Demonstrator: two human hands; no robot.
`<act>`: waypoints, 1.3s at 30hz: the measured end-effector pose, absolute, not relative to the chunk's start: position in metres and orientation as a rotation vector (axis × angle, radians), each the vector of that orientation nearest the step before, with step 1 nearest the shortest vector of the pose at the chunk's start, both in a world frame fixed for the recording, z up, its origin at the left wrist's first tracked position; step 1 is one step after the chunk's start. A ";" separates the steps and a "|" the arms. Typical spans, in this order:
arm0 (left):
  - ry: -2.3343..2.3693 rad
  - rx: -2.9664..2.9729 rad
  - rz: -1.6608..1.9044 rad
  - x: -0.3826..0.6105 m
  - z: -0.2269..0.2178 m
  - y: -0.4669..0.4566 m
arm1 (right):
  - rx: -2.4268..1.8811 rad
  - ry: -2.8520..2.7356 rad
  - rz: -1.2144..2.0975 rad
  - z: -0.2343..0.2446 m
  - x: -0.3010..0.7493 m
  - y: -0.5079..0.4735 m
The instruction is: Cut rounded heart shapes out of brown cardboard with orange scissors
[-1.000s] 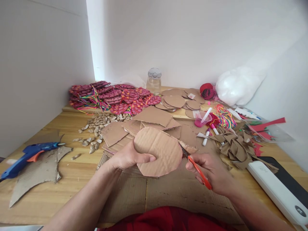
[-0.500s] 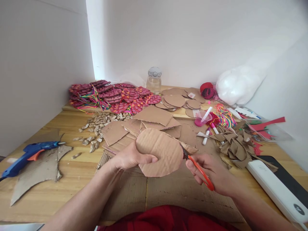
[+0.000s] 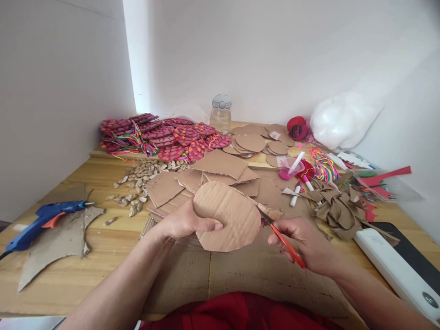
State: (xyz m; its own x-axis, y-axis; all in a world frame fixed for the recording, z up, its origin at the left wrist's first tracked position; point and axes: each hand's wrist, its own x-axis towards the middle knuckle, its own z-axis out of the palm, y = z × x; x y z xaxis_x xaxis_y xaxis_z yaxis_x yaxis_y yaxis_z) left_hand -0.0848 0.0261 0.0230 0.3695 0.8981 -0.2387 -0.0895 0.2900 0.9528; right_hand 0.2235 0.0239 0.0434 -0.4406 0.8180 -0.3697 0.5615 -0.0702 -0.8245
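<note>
My left hand [image 3: 189, 222] pinches a rounded piece of cardboard [image 3: 230, 217] by its left side, thumb on top and the other fingers hidden underneath. In my right hand [image 3: 297, 240] is a pair of scissors [image 3: 287, 244] with orange-red handles. Their blades meet the cardboard's upper right edge, where a narrow strip [image 3: 270, 211] curls away behind. Behind the held piece lies a stack of cut cardboard sheets [image 3: 220, 164]. Just right of the scissors sits a heap of curved cardboard scraps [image 3: 340, 208].
A blue glue gun [image 3: 44, 222] rests at the left by a cardboard offcut [image 3: 57, 247]. Shell-like pieces [image 3: 144, 176] are scattered behind. Decorated pink pieces [image 3: 165, 137], a lidded jar [image 3: 221, 114] and cardboard ovals [image 3: 249, 143] line the back. A white power bank [image 3: 392, 270] lies right.
The scissors' handles have come closer together as my right hand closes. The blades have shifted slightly along the cardboard's edge. My left hand keeps its hold.
</note>
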 end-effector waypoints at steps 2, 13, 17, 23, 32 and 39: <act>0.958 1.054 0.822 -0.085 0.022 0.026 | -1.480 -1.892 1.592 0.043 0.222 0.024; 1.066 1.068 0.899 -0.079 0.026 0.024 | -1.239 -1.737 1.739 0.042 0.198 0.015; 1.052 1.022 0.881 -0.078 0.025 0.024 | -1.261 -1.811 1.746 0.048 0.203 0.018; 1.109 0.989 0.953 -0.077 0.024 0.025 | -1.303 -1.890 1.732 0.053 0.211 0.018; 0.994 1.028 0.797 -0.085 0.022 0.024 | -1.277 -1.840 1.790 0.052 0.215 0.026; 0.912 0.935 0.775 -0.081 0.012 0.024 | -1.133 -1.958 1.707 0.038 0.216 0.035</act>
